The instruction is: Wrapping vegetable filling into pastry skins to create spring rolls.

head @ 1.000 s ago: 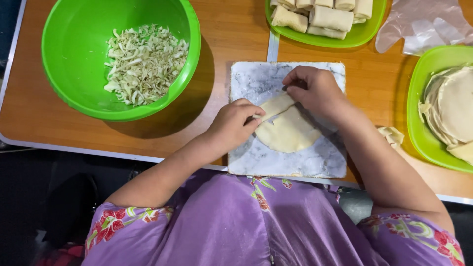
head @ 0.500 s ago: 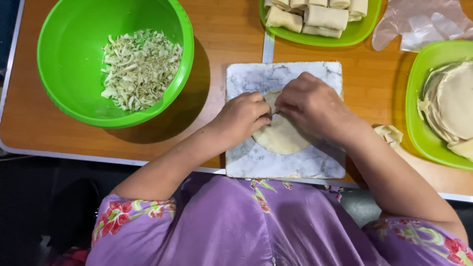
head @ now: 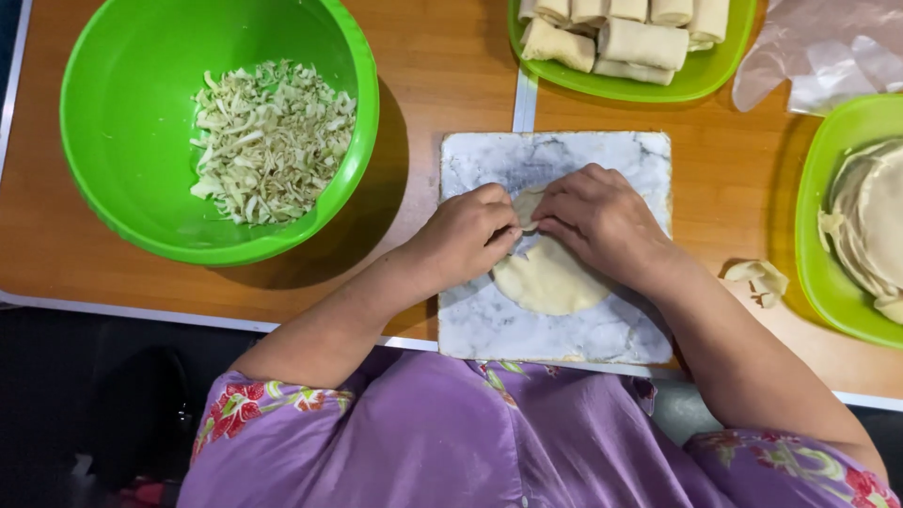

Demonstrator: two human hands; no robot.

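Observation:
A thin round pale wrapper (head: 548, 280) lies on a square marble board (head: 489, 325) in front of me. My left hand (head: 466, 235) and my right hand (head: 602, 221) meet over the wrapper's far edge, fingers curled and pinching it, and the far part is folded toward me. What lies under the fingers is hidden.
A big green bowl (head: 103, 179) of shredded filling (head: 268, 139) stands at the left. A green plate (head: 658, 87) at the back holds several finished rolls (head: 642, 41). A green dish (head: 823, 282) at the right holds stacked wrappers (head: 870, 221). A wrapper scrap (head: 760, 277) and clear plastic (head: 828, 47) lie nearby.
Both hands have drawn together over the wrapper's far edge, folding it toward me, so less of the wrapper shows.

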